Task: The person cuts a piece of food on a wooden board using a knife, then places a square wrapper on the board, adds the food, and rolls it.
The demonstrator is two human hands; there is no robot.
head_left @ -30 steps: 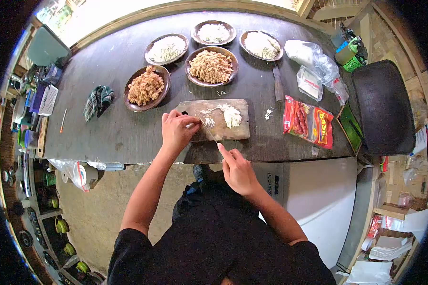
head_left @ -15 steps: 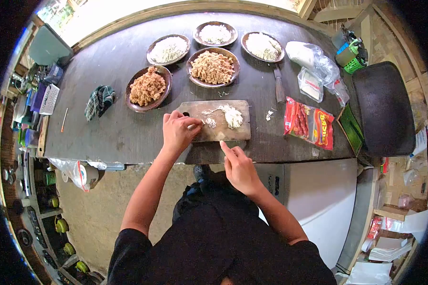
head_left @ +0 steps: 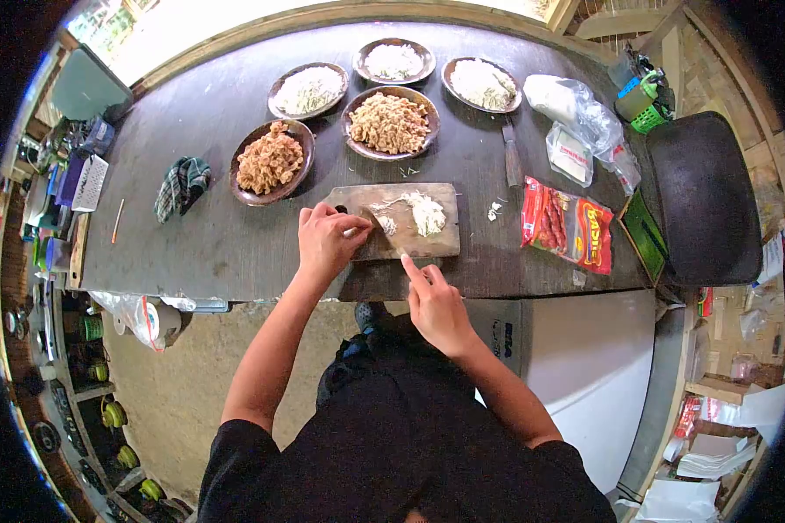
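A wooden cutting board [head_left: 440, 247] lies near the table's front edge. My right hand [head_left: 440, 309] grips a knife [head_left: 392, 244], index finger stretched along it. The blade slants over the board toward the fingertips of my left hand [head_left: 330, 237]. That hand rests at the board's left side, its fingers pinched together; what they hold is mostly hidden. By the blade lies a small heap of finely chopped white bits [head_left: 387, 226]. A larger pile of white shreds [head_left: 426, 214] sits on the board's right part.
Beyond the board stand bowls of brown crumbly food [head_left: 270, 161] and plates of white shreds [head_left: 308, 91]. To the right lie a red sausage packet [head_left: 567, 228], a brush-like tool [head_left: 512, 157] and plastic bags [head_left: 576, 113]. A checked cloth [head_left: 183, 187] lies left.
The knife and my right hand have shifted slightly left, and the blade now shows beside the small heap. My left hand stays nearly in place.
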